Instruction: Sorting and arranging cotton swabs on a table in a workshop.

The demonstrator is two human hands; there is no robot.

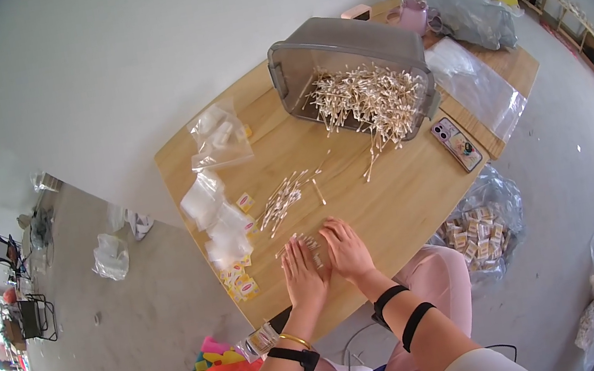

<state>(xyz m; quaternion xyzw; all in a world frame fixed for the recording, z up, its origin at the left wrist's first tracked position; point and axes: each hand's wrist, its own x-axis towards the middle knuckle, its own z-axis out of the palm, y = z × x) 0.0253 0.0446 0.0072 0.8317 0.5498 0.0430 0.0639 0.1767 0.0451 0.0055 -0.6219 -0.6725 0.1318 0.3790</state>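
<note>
Both hands rest flat on the wooden desk (394, 201) close to its near edge. The left hand (303, 271) and the right hand (347, 249) lie side by side, fingers extended and spread, gripping nothing; between them a small bundle of cotton swabs (312, 246) is pressed and gathered on the desk surface. Just beyond the fingertips lies a loose pile of cotton swabs (282, 200), with single swabs scattered toward the desk's centre. At the far edge a grey plastic bin (336, 45) is tipped on its side, its swab stock (373, 98) spilling onto the desk. Along the left edge lie clear plastic pouches (219, 214), some with yellow labels. A phone (456, 143) lies at the right edge, beside a large clear plastic bag (481, 88). Nothing obstructs either hand.
</note>
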